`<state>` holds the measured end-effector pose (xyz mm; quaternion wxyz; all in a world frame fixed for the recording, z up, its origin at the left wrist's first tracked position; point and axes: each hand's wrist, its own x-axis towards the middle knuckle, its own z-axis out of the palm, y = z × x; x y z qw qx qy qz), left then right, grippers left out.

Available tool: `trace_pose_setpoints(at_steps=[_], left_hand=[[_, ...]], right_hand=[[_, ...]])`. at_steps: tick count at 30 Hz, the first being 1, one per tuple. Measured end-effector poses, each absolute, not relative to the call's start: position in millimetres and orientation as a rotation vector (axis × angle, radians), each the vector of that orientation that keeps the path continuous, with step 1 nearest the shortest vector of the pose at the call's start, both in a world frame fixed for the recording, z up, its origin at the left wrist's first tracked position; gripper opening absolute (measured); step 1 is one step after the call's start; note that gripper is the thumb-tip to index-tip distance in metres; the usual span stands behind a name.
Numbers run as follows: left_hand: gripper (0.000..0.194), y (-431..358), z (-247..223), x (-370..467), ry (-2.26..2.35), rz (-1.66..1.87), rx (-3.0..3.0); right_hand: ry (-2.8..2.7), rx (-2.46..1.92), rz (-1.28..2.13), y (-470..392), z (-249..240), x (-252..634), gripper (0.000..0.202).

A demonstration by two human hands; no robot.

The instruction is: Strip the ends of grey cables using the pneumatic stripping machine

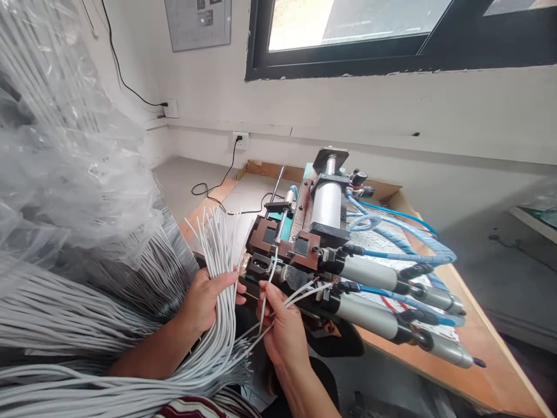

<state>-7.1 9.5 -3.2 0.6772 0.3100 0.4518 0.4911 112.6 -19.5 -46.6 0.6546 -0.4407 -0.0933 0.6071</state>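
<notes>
A thick bundle of light grey cables (224, 249) stands upright in my left hand (203, 303), its loose ends fanned out above my fingers. My right hand (284, 334) pinches a single white cable (270, 276) between thumb and fingers. That cable points up into the jaw area of a pneumatic machine (278, 247), which looks like a wire stripper. Further white cables (307, 292) pass through the same hand and stick out to the right; bare copper shows at their tips. My right fingertips are just in front of the machine, and the bundle is left of it.
Grey air cylinders (369, 313) and blue hoses (400, 255) extend right across the wooden-edged bench (487, 354). Hanging cables in clear plastic (87, 168) crowd the left side. A black power cord (232, 165) runs to a wall socket (241, 141).
</notes>
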Motion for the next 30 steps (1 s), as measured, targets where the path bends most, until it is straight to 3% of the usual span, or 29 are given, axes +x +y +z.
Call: trace_pose_setpoints(at_steps=[16, 23, 30], left_hand=[[0.027, 1.1, -10.6, 4.0, 1.04, 1.087, 0.715], [0.02, -1.5, -13.4, 5.0, 0.993, 1.072, 0.784], [0.029, -2.1, -11.5, 1.4, 1.076, 1.041, 0.679]], right_hand=[[-0.232, -0.899, 1.614, -14.6, -37.3, 112.1, 0.034], [-0.479, -1.05, 1.252, -28.2, -46.1, 110.9, 0.032], [-0.368, -1.113, 1.261, -28.2, -48.9, 116.4, 0.032]])
